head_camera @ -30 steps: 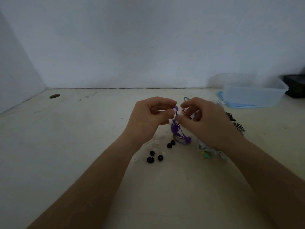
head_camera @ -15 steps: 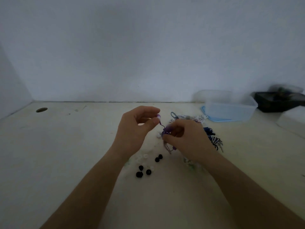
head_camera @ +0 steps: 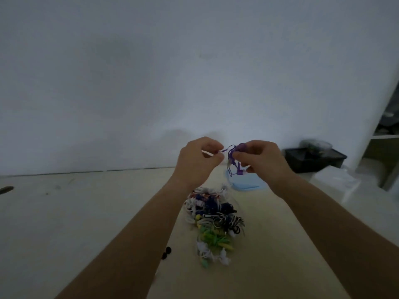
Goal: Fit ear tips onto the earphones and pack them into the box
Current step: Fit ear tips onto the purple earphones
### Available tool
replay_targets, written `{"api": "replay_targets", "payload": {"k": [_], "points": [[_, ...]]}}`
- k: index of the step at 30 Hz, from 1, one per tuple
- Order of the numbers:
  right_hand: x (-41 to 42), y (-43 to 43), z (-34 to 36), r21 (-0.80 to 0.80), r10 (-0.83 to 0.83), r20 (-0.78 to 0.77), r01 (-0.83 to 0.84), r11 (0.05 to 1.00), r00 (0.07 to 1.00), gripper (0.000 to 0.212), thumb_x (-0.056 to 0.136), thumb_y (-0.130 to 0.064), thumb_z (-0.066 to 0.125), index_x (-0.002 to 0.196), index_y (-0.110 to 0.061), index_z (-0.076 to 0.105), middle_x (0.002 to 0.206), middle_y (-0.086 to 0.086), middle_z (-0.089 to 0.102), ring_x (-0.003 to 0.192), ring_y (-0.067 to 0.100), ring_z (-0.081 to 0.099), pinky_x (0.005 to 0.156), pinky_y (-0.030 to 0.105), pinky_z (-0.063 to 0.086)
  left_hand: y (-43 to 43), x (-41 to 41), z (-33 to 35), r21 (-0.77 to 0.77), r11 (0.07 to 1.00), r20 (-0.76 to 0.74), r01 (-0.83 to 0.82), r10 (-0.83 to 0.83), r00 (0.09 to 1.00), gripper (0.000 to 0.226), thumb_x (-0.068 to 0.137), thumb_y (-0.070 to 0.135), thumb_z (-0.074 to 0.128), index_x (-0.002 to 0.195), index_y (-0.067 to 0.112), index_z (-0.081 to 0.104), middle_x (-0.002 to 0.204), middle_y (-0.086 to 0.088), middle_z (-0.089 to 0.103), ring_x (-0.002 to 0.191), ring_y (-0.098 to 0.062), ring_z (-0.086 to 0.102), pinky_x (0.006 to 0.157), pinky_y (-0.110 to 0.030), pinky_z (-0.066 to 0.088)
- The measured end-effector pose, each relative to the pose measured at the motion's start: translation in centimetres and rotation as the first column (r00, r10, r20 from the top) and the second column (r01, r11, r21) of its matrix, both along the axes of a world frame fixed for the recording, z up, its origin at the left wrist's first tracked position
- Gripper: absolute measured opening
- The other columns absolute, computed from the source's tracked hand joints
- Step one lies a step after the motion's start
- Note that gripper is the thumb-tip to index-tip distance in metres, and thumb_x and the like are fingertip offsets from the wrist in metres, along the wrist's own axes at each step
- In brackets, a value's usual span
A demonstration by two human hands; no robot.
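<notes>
Up beyond the pile (head_camera: 213, 221), the purple earphones (head_camera: 233, 162) are held raised. One end is pinched in curled fingers (head_camera: 208, 144) of the left hand (head_camera: 197, 161) and the coil is gripped by the right hand (head_camera: 260, 161), probably for tip fitting.

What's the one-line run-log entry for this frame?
right hand holds purple earphones | left hand pinches their cable end | earphone pile on table

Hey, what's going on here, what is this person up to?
A person holds purple earphones above the table in both hands: the left hand pinches one end, the right hand grips the bundled cord. A tangled pile of other earphones lies below, two black ear tips beside the left forearm. A blue lid lies behind the right hand.
</notes>
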State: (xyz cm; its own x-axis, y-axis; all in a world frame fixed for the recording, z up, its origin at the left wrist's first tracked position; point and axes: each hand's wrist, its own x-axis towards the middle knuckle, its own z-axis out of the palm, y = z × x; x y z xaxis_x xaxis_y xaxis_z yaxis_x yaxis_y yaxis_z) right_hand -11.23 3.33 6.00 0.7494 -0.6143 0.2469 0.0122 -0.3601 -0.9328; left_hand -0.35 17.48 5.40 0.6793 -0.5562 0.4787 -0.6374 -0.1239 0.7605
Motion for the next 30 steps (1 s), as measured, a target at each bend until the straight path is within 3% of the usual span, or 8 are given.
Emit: {"api": "replay_targets", "payload": {"k": [3, 6, 12, 15, 22, 28, 30], "points": [[0.5, -4.2, 0.5, -0.013, -0.050, -0.044, 0.050, 0.999, 0.998, 0.009, 0.082, -0.010, 0.078, 0.089, -0.012, 0.072, 0.080, 0.003, 0.073, 0.058, 0.006, 0.061, 0.052, 0.016, 0.046, -5.0, 0.6, -0.1, 0.040, 0.999, 0.009, 0.011, -0.012, 1.000, 0.014, 0.085, 0.016, 0.075, 0.097, 0.022, 0.071, 0.086, 0.011, 0.069, 0.071, 0.002, 0.064, 0.068, -0.009, 0.051], [1.5, -7.8, 0.0, -0.072, -0.093, -0.116, 0.085, 0.994, 0.989, 0.010, 0.082, -0.009, 0.078, 0.090, -0.011, 0.073, 0.078, 0.001, 0.072, 0.055, 0.000, 0.060, 0.048, 0.012, 0.043, -9.2, 1.7, -1.1, 0.107, 0.994, 0.013, 0.001, -0.002, 1.000, 0.021, 0.083, 0.017, 0.076, 0.103, 0.020, 0.068, 0.088, 0.008, 0.068, 0.077, -0.007, 0.065, 0.077, -0.022, 0.054], [3.6, -12.8, -2.4, -0.287, -0.184, -0.273, 0.102, 0.952, 0.944, 0.024, 0.079, -0.017, 0.081, 0.101, -0.017, 0.070, 0.088, 0.000, 0.072, 0.083, 0.016, 0.069, 0.074, 0.026, 0.053, -13.9, 4.7, -3.5, 0.296, 0.955, 0.028, 0.021, -0.031, 0.999, 0.028, 0.080, 0.022, 0.081, 0.105, 0.022, 0.067, 0.099, 0.006, 0.071, 0.085, -0.010, 0.065, 0.083, -0.026, 0.054], [3.8, -13.2, -3.3, -0.405, -0.229, -0.276, 0.103, 0.908, 0.934, 0.031, 0.082, -0.017, 0.077, 0.112, -0.018, 0.068, 0.092, -0.003, 0.068, 0.079, 0.010, 0.065, 0.065, 0.016, 0.047, -14.3, 5.6, -4.5, 0.379, 0.925, 0.050, 0.038, -0.062, 0.997, 0.037, 0.083, 0.026, 0.079, 0.117, 0.023, 0.066, 0.113, 0.006, 0.066, 0.093, -0.008, 0.060, 0.085, -0.022, 0.048], [3.3, -11.4, -2.9, -0.445, -0.169, -0.229, 0.051, 0.894, 0.959, 0.024, 0.089, -0.012, 0.066, 0.111, -0.021, 0.068, 0.092, -0.006, 0.068, 0.074, 0.002, 0.061, 0.056, 0.008, 0.041, -11.8, 5.8, -4.5, 0.350, 0.937, 0.076, 0.000, -0.028, 0.997, 0.025, 0.088, 0.017, 0.072, 0.112, 0.022, 0.069, 0.111, 0.005, 0.069, 0.090, -0.008, 0.061, 0.085, -0.021, 0.048], [1.9, -11.1, -3.3, -0.472, -0.193, -0.213, 0.072, 0.879, 0.958, 0.022, 0.092, -0.008, 0.061, 0.109, -0.018, 0.070, 0.097, 0.000, 0.070, 0.077, 0.004, 0.060, 0.061, 0.007, 0.039, -9.3, 5.2, -4.7, 0.323, 0.945, 0.106, -0.041, 0.007, 0.994, 0.021, 0.091, 0.009, 0.066, 0.109, 0.018, 0.071, 0.108, 0.002, 0.069, 0.086, -0.005, 0.060, 0.081, -0.015, 0.043], [1.7, -11.4, -3.4, -0.474, -0.201, -0.230, 0.071, 0.878, 0.952, 0.021, 0.093, -0.008, 0.060, 0.108, -0.016, 0.072, 0.102, 0.002, 0.071, 0.084, 0.009, 0.061, 0.072, 0.013, 0.042, -9.0, 5.1, -4.9, 0.322, 0.946, 0.107, -0.044, 0.010, 0.994, 0.020, 0.091, 0.009, 0.065, 0.108, 0.018, 0.071, 0.107, 0.002, 0.070, 0.085, -0.005, 0.060, 0.081, -0.015, 0.044]]}}
